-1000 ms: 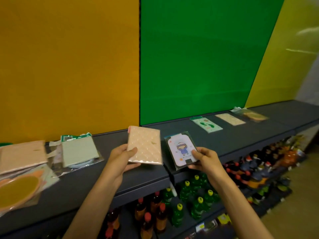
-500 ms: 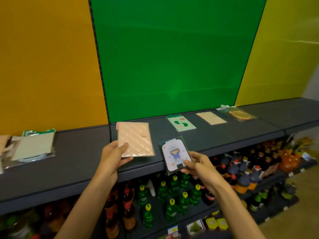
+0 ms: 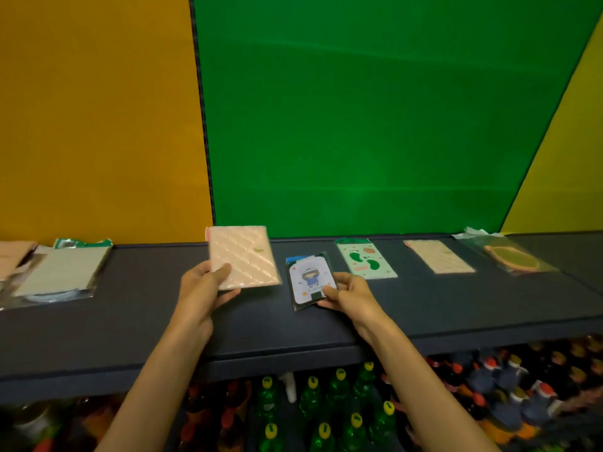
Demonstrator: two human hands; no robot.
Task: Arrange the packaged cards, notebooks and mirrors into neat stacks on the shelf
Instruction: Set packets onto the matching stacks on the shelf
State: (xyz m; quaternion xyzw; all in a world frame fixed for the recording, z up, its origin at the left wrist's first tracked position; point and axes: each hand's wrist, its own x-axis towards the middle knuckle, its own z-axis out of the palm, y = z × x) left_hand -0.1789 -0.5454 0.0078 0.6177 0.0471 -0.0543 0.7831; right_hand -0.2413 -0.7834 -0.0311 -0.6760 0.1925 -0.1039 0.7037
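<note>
Backdrop: orange, green and yellow wall panels are seen behind a dark shelf (image 3: pixel 130 321); rows of bottles (image 3: pixel 326 412) are stocked below it.
Landmark: the green-print card (image 3: pixel 366 259), lying flat on the shelf, is taken as reference for all places.
Left hand (image 3: pixel 202 288): the grip is closed on the pink quilted notebook (image 3: pixel 243 256), thumb on top at its near corner; the notebook is held well to the left of the green-print card, tilted, its far edge close to the wall.
Right hand (image 3: pixel 349 293): the grip is closed on the packaged cartoon card (image 3: pixel 311 280), pinched at its near lower corner; this card is held just left of the green-print card, low over the shelf. Whether it touches the shelf cannot be told.
Already laid out: a second pink quilted piece (image 3: pixel 439 261) is set right of the green-print card, and a wrapped round mirror (image 3: pixel 510 259) further right.
Unsorted heap: loose packets (image 3: pixel 62 275) are left far to the left of the green-print card.
Step in hand: judged to be the placing of two carried items onto matching kinds.
Next move: the cartoon card would probably be set down by the green-print card, edges squared; the notebook would need to be carried across to the pink piece on the right.
</note>
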